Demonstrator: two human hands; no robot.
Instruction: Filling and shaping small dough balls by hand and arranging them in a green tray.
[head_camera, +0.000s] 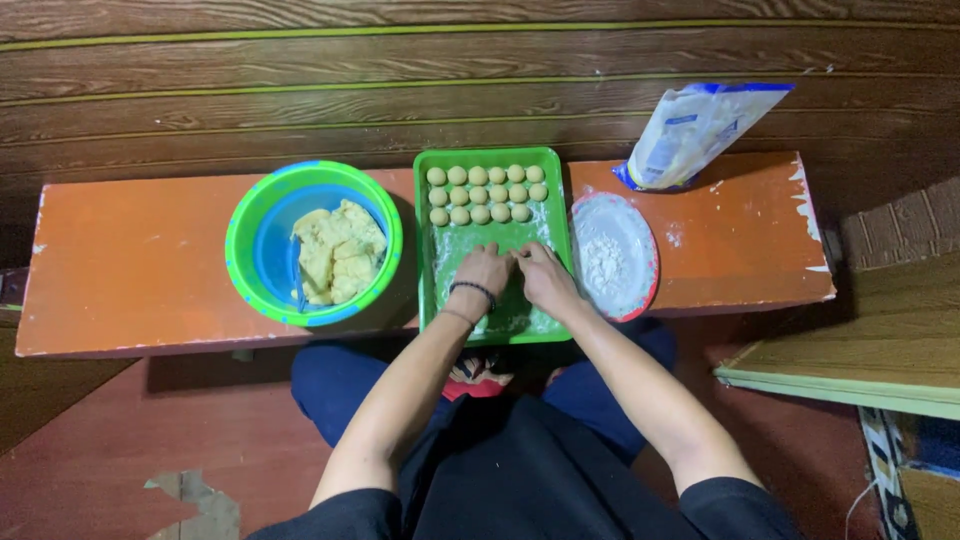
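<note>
Orange bench (140, 260) | green tray (425, 250) lengthwise away | left hand (483, 270), right hand (545, 280) fingers' grip unclear

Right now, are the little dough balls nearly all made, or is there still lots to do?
Done: three rows of small dough balls sit at the far end of the green tray. In hand: the left hand and right hand meet over the floured tray, but what they hold is hidden. Left: a big lump of dough fills the green and blue bowl, so plenty remains.
</note>
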